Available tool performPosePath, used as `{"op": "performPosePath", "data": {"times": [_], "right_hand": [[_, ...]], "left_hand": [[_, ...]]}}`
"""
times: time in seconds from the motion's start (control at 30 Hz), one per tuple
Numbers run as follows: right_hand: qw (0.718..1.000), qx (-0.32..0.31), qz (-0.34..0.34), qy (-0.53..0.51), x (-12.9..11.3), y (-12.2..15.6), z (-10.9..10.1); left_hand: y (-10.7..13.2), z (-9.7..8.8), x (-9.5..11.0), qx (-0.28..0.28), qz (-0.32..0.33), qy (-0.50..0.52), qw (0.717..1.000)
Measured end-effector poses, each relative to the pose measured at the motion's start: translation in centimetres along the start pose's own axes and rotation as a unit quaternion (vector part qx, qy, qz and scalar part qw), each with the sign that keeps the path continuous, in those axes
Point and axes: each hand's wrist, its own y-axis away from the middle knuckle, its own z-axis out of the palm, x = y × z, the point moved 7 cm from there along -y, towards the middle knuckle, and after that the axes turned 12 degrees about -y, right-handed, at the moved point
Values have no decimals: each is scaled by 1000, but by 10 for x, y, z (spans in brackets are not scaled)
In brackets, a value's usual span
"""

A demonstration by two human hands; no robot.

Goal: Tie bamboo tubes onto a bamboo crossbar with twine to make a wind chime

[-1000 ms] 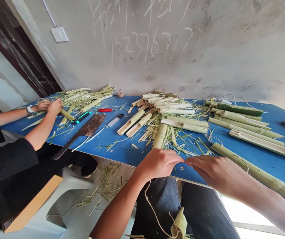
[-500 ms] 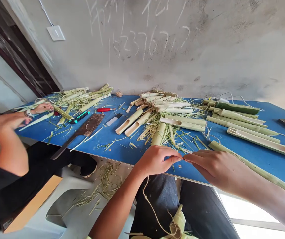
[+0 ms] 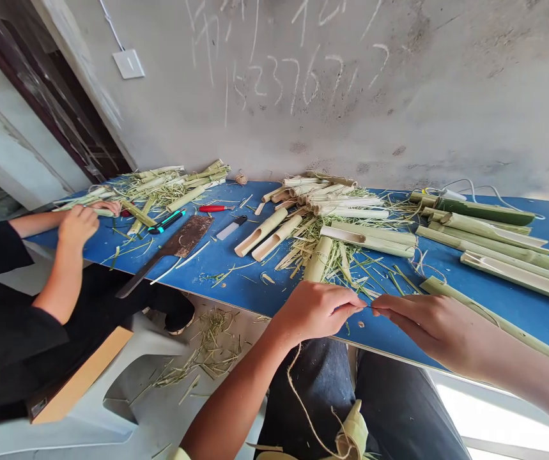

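Note:
My left hand point(image 3: 324, 310) is closed in a pinch above the table's front edge. From beneath it a thin twine point(image 3: 298, 383) hangs in a loop down to a curled pale-green bamboo piece point(image 3: 356, 428) at my lap. My right hand point(image 3: 427, 319) also pinches, its fingertips almost meeting those of the left. A short bit of the twine seems to run between the two pinches, mostly hidden by the fingers. Just behind my left hand lies a bamboo tube point(image 3: 319, 259), and a long bamboo length point(image 3: 499, 322) stretches past my right hand.
Cut bamboo pieces point(image 3: 374, 236) and shavings cover much of the blue table point(image 3: 236, 278). A cleaver point(image 3: 178, 243), a small knife point(image 3: 232, 227), a red-handled tool point(image 3: 214, 208) and a black-and-teal cutter point(image 3: 167, 222) lie to the left. A co-worker's hand point(image 3: 78, 225) works beside them.
The view has turned slightly left. My pinching fingertips have come slightly apart. The co-worker's hands have shifted and the near one is raised more.

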Motion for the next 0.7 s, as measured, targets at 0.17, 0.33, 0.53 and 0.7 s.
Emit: {"op": "performPosePath", "data": {"times": [0.17,0.33,0.53,0.7], "right_hand": [[997,-60,-36,-30,-6,-7,-4],[997,-68,-20,4,-17,-6,-11],[997,17,9,80,-24,18,-27],[996,32,21,76,-19,39,-42]], "left_hand": [[0,9,1,-68,18,-11,997],[2,-6,4,18,24,19,999],[0,-10,7,34,4,41,999],[-8,-3,22,-7,-20,1,1000]]}}
